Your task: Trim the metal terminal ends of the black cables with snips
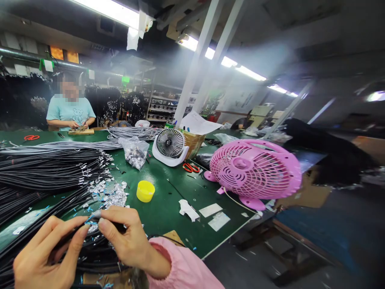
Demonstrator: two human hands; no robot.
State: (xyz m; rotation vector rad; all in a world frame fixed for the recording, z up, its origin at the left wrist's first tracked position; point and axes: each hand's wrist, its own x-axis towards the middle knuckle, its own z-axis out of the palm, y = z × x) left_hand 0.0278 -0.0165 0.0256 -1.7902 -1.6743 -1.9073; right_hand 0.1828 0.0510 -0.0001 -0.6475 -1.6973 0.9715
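Cable end [91,220], with fine blue wire showing, is between the two hands at lower left, just above the table and in front of the foil scraps [116,194]. Left hand [49,253]: thumb and index nearly closed, pinching the cable end; other fingers curled. Right hand [126,237]: thumb and index pinched at a grey tip of the same piece; the exact grip is partly hidden by the fingers.

Containers: yellow cup [145,191] stands upright beyond the right hand; inner wall visible, bottom not. Clear plastic bag [135,154] behind it holds small dark and silvery pieces. Cardboard box [193,143], behind the white fan [170,147], has pens and a paper sheet [198,121] at its top.

Surroundings: black cables [39,168] lie in bundles across the left side, hemming in the left hand; grey cables [75,147] run behind them. Red-handled scissors [191,167] lie between the white fan and the pink fan [255,172]. A co-worker [71,110] sits at the far side, both hands at small items.

Room: green tabletop [164,216] shows between yellow cup and white paper pieces [219,220]. The table's right edge slants away past these; the pink fan stands near it, its cord trailing along it.
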